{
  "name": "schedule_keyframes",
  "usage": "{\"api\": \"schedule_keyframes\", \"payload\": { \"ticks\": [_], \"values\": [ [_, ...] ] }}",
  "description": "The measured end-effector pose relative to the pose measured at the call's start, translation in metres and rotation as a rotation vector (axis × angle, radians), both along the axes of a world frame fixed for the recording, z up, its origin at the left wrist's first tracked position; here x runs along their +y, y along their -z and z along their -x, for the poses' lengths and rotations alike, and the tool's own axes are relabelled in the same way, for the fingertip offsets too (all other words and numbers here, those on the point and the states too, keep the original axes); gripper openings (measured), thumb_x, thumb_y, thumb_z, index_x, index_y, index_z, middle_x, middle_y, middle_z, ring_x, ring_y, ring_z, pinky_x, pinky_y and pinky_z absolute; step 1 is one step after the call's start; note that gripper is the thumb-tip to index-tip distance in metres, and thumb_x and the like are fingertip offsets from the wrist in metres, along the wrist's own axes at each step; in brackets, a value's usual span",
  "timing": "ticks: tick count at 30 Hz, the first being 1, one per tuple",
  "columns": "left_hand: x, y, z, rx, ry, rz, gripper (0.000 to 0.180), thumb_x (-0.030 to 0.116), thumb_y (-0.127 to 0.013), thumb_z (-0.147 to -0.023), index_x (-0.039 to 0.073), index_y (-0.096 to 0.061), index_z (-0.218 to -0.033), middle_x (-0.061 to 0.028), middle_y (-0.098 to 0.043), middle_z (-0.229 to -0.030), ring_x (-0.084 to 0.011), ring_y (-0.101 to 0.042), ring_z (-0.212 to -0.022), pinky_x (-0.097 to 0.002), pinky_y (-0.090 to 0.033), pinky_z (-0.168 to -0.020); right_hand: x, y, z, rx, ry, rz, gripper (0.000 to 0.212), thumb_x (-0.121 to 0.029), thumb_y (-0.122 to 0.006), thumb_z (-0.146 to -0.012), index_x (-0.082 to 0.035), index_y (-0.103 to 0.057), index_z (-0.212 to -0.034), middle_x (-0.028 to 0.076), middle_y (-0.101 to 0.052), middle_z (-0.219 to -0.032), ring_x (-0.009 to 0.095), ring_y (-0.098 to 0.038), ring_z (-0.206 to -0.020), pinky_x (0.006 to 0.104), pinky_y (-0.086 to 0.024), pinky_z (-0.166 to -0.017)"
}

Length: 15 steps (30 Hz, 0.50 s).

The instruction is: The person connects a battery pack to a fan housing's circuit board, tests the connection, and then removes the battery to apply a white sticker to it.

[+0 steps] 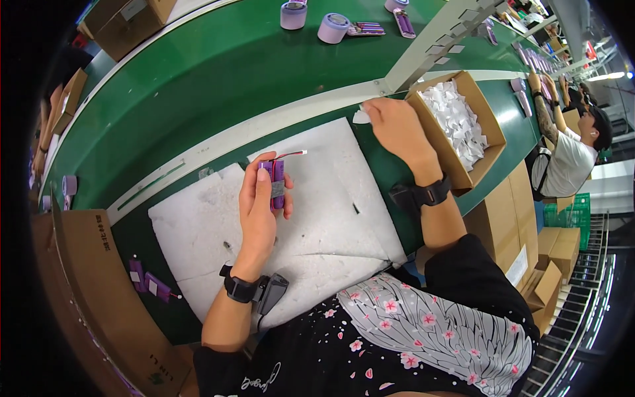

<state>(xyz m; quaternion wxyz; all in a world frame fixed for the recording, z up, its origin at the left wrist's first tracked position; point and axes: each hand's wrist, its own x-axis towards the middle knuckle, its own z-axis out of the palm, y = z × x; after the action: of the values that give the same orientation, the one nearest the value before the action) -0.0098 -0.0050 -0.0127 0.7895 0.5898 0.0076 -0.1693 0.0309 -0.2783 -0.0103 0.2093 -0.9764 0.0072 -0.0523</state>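
Observation:
My left hand (259, 202) is closed around a purple battery pack (278, 173), above a white foam sheet (317, 192). A grey patch sits on the pack's side, and a thin red and black lead with a white plug (304, 152) sticks out from its top. My right hand (397, 126) pinches a small white paper piece (361, 116) between thumb and fingers, over the green bench by the foam's far right corner. Just right of that hand stands an open cardboard box (491, 159) full of similar white pieces (456, 122).
Two purple battery packs (155, 286) lie left of the foam, beside a large carton (86, 264). Across a pale rail runs a green belt (218, 86) bearing lilac round parts (333, 28). A metal post (430, 49) rises behind the box. A co-worker (569, 155) sits at right.

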Motion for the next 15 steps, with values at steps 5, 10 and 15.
{"api": "schedule_keyframes", "payload": {
  "ticks": [5, 10, 15],
  "values": [
    [-0.001, -0.002, 0.0, 0.003, 0.022, -0.02, 0.038, 0.035, -0.035, -0.103, 0.009, -0.047, -0.128, -0.0063, -0.058, -0.085, -0.0098, -0.049, -0.051, -0.0224, -0.038, -0.045, -0.006, -0.018, 0.004, -0.059, 0.157, -0.138, 0.022, -0.011, -0.055, -0.089, -0.002, -0.063, -0.108, 0.021, -0.064, -0.105, 0.036, -0.061, -0.092, 0.0397, -0.048, -0.082],
    [-0.001, -0.003, 0.001, 0.024, 0.024, 0.008, 0.036, 0.035, -0.037, -0.103, 0.01, -0.049, -0.127, -0.0046, -0.057, -0.086, -0.009, -0.049, -0.053, -0.0213, -0.037, -0.046, -0.012, -0.007, 0.012, -0.091, -0.065, -0.058, 0.026, -0.011, -0.06, -0.086, -0.003, -0.063, -0.11, 0.018, -0.062, -0.107, 0.035, -0.06, -0.091, 0.0403, -0.048, -0.081],
    [-0.002, -0.005, 0.001, 0.025, 0.031, 0.006, 0.037, 0.035, -0.037, -0.103, 0.01, -0.049, -0.127, -0.0048, -0.057, -0.086, -0.009, -0.049, -0.054, -0.0214, -0.038, -0.047, -0.011, -0.012, 0.016, 0.003, -0.157, -0.012, 0.03, -0.009, -0.066, -0.081, -0.005, -0.064, -0.112, 0.014, -0.057, -0.106, 0.032, -0.058, -0.091, 0.0392, -0.048, -0.081]
  ]
}}
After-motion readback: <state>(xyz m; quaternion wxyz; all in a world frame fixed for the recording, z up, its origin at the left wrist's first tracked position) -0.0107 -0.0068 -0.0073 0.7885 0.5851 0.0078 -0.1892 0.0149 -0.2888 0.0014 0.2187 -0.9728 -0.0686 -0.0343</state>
